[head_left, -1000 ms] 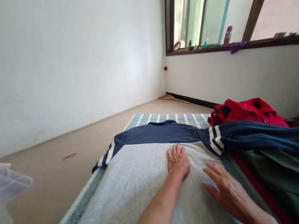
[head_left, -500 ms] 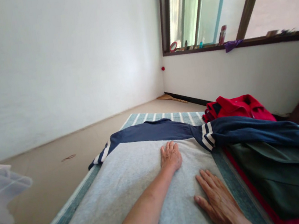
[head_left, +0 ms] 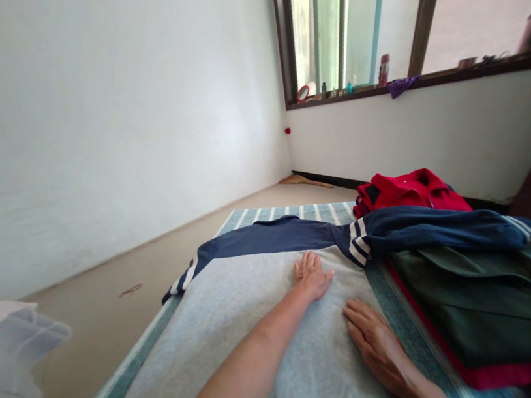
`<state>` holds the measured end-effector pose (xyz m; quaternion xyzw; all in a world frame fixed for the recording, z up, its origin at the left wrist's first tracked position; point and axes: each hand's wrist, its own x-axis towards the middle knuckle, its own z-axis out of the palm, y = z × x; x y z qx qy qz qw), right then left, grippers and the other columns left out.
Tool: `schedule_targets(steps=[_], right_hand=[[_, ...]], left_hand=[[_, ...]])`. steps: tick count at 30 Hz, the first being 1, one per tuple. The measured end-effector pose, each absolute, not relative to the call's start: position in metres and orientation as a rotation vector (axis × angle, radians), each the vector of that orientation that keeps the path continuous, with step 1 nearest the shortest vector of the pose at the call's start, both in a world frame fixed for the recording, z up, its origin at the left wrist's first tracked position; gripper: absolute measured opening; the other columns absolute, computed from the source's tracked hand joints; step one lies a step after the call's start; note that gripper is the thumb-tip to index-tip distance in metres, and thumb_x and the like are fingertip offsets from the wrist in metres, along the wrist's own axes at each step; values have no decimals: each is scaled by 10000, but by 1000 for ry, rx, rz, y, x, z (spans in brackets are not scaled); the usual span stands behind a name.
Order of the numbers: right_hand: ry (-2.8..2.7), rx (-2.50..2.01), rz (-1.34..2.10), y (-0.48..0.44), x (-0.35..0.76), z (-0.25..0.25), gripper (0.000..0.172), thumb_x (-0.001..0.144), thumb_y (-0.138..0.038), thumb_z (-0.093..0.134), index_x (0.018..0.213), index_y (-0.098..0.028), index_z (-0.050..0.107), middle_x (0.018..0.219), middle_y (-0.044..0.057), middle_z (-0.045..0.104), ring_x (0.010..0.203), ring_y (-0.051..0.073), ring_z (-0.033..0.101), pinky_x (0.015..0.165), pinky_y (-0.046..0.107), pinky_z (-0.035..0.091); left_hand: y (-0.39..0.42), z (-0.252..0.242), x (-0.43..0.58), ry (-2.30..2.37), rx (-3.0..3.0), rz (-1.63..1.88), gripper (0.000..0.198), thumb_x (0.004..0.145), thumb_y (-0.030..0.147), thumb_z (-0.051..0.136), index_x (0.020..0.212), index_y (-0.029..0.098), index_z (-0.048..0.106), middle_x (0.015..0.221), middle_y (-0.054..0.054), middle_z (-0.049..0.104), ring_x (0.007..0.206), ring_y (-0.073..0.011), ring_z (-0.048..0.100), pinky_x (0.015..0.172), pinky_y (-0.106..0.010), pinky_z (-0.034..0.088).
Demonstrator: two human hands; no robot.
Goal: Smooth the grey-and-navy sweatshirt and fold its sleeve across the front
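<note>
A grey and navy jacket with white-striped sleeves lies spread out, its collar at the far end. My left hand rests flat on the grey cloth just below the navy yoke, fingers stretched out. Nearer to me, my right hand lies on the jacket's right edge, its fingers straight and close together. Neither hand grips anything. The jacket's right sleeve stretches across the dark green folded garment; its left sleeve hangs toward the far-left edge.
Under the jacket is a blue-green striped mat. A red folded garment lies at the back right. Whitish translucent plastic stands at the left. A broom lies on the floor by the wall. Small items line the windowsill.
My left hand has slid slightly right across the cloth, its thumb now out to the side. My right hand's thumb has drawn in against its fingers. The view has shifted a little.
</note>
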<state>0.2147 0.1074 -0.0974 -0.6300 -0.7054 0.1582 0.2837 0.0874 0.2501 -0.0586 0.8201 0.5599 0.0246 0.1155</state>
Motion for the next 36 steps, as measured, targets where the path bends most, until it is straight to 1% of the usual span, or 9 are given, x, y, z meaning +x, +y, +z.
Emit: schedule_targets(steps=[3, 6, 11, 14, 20, 24, 27, 33, 36], right_hand=[[-1971, -1761, 403, 106, 213, -92, 499, 921, -349, 299, 1264, -105, 568, 1376, 116, 475, 1317, 235, 375, 1119, 408, 263], [-2058, -1824, 439, 105, 212, -85, 535, 928, -414, 306, 1331, -119, 499, 1435, 102, 398, 1362, 231, 296, 1136, 405, 215], [-2222, -1888, 517, 99, 207, -73, 728, 899, -619, 278, 1440, -133, 299, 1519, 96, 180, 1411, 251, 103, 1152, 435, 107], [-2279, -1930, 523, 96, 204, -66, 789, 884, -662, 256, 1457, -121, 226, 1525, 111, 106, 1411, 267, 48, 1149, 452, 83], [-2298, -1939, 498, 96, 202, -63, 795, 881, -673, 241, 1452, -120, 234, 1520, 119, 105, 1408, 273, 51, 1145, 460, 90], [-2293, -1937, 488, 96, 202, -65, 798, 879, -675, 250, 1450, -118, 244, 1518, 119, 114, 1408, 276, 58, 1145, 464, 89], [-2295, -1935, 491, 96, 202, -66, 784, 883, -657, 275, 1450, -117, 245, 1518, 120, 117, 1408, 277, 64, 1146, 461, 91], [-2301, -1970, 489, 96, 201, -65, 777, 884, -656, 266, 1454, -129, 227, 1522, 107, 100, 1410, 268, 52, 1149, 451, 83], [-2297, -1968, 484, 96, 201, -64, 769, 885, -651, 277, 1453, -133, 237, 1523, 103, 110, 1410, 267, 56, 1149, 449, 86]], left_hand=[[246, -64, 88, 1614, 2385, 9, 772, 882, 589, 219, 1462, 80, 191, 1556, -129, 100, 1431, -241, 23, 1145, -466, 59], [247, -67, 87, 1615, 2392, -30, 790, 876, 603, 201, 1470, 84, 164, 1560, -119, 54, 1431, -240, -13, 1143, -473, 41], [249, -66, 88, 1625, 2392, -60, 796, 871, 609, 190, 1473, 90, 156, 1559, -113, 27, 1431, -247, -15, 1139, -486, 42], [248, -65, 88, 1631, 2391, -52, 780, 871, 609, 210, 1470, 110, 175, 1558, -114, 35, 1431, -251, -3, 1135, -495, 59], [246, -63, 88, 1626, 2402, -56, 773, 876, 607, 212, 1467, 109, 186, 1557, -128, 70, 1430, -254, 6, 1136, -480, 59], [246, -64, 88, 1625, 2396, -56, 782, 879, 606, 193, 1471, 96, 170, 1558, -127, 61, 1431, -253, -2, 1136, -484, 51], [246, -65, 88, 1624, 2399, -44, 774, 879, 608, 190, 1471, 110, 173, 1559, -119, 63, 1431, -247, -1, 1135, -486, 52], [245, -66, 88, 1638, 2402, -15, 755, 880, 597, 213, 1462, 117, 196, 1561, -116, 82, 1432, -243, 17, 1137, -483, 54], [245, -64, 88, 1633, 2402, 9, 735, 878, 589, 247, 1451, 129, 226, 1557, -118, 120, 1430, -246, 54, 1137, -481, 80]])
